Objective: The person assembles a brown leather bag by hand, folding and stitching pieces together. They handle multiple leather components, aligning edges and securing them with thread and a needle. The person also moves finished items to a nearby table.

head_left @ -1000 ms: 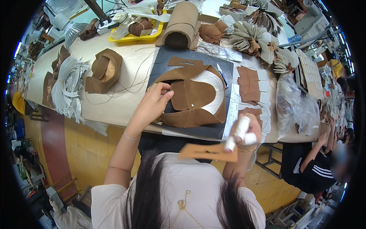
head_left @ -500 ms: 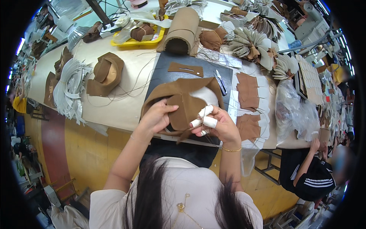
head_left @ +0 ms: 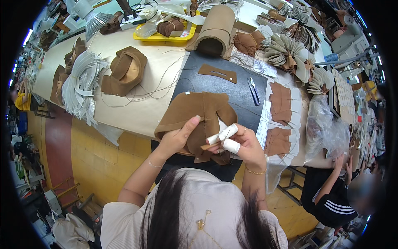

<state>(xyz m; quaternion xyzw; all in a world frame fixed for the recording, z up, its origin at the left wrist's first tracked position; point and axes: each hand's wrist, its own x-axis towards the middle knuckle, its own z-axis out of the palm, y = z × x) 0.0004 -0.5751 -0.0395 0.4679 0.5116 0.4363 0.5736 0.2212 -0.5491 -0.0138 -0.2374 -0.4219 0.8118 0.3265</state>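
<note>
A brown stitched leather piece [head_left: 186,108], folded, with a seam down its middle and a pale lining showing at one side, is held up over the near edge of the table. My left hand [head_left: 176,139] grips its left side, thumb on top and fingers beneath. White tape wraps several fingers of my right hand [head_left: 248,147], which pinches a narrow brown edge or strip at the piece's lower right. Beyond it, on a black mat [head_left: 192,68], lie a flat brown piece with a slot [head_left: 217,73] and a pair of thread snips [head_left: 253,91].
Another brown stitched piece [head_left: 124,72] sits left, beside a bundle of pale strips [head_left: 81,91]. At the back stand a yellow tray [head_left: 182,38] and a rolled brown sheet [head_left: 217,25]. Stacked brown pieces [head_left: 280,103] and a plastic bag [head_left: 321,124] lie right. A co-worker [head_left: 331,203] sits at right.
The leather piece has been turned and flattened, so more of its outer face and seam shows. My left thumb now lies along the seam; my right fingers still pinch the edge. The whole view has shifted slightly.
</note>
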